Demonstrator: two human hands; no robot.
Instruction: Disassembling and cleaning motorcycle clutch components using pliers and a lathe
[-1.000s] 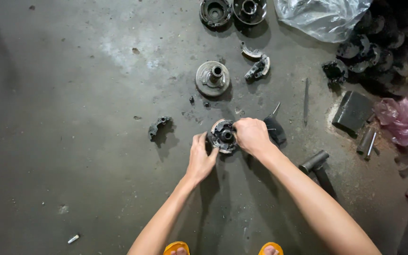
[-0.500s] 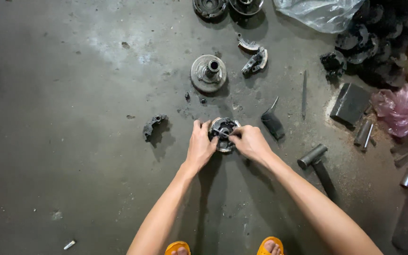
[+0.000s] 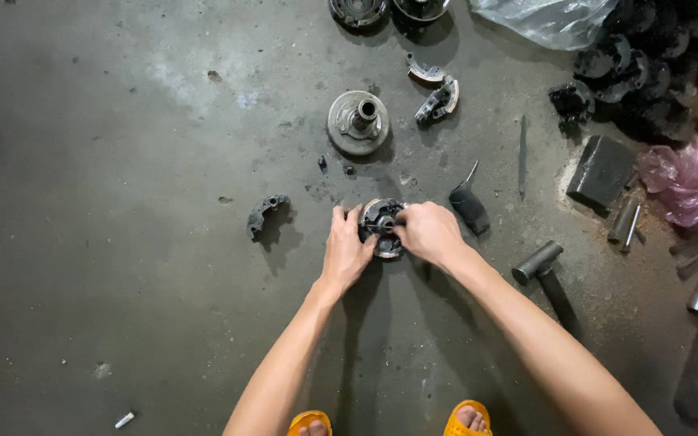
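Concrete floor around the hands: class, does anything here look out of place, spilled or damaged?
Yes. Curved metal shoe pieces lie scattered loose: one left of the left hand, two more near the flanged hub. Both hands grip a round metal assembly; the right hand covers its side. Small dark fragments dot the concrete floor.

I have only one view, from the camera on the person's head, looking almost straight down at the concrete floor (image 3: 123, 161). It sits well above the left hand (image 3: 347, 252) and right hand (image 3: 428, 232), which meet just above the centre of the frame, with both forearms running up from the bottom edge. The yellow sandals (image 3: 389, 421) directly below the hands mark the camera's own side.
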